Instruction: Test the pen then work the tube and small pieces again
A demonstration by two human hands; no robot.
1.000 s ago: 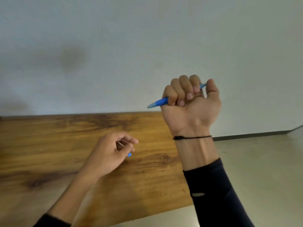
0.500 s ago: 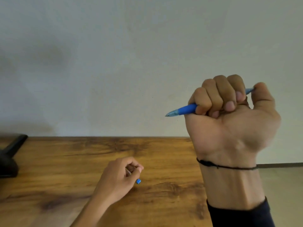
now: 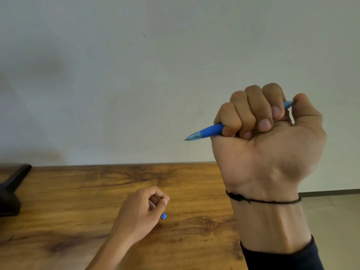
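Right hand (image 3: 270,145) raised in front of the wall (image 3: 136,65), palm side toward the camera, fingers (image 3: 251,112) curled into a fist round a blue pen (image 3: 206,132). Pen lies across the fist, nearly level: tip points left and slightly down, clear of the little finger; the far end shows between forefinger and thumb. A thin black cord (image 3: 263,200) runs round the wrist; dark sleeve (image 3: 282,258) starts below it.

Left hand (image 3: 140,213) low over the wooden table (image 3: 78,201), back of hand toward the camera, fingers curled. Thumb and forefinger pinch a small slim part (image 3: 163,216) with a blue end that sticks out below the fingertips, close to the tabletop. Part mostly hidden by the fingers; possibly a pen refill or cap piece, cannot confirm. Contact between blue end and table not clear.

Hands well apart, right one higher and nearer the camera.

Black stand (image 3: 11,188) on the table at far left, cut off by the frame edge. Pale floor (image 3: 331,215) beyond the table's right end.
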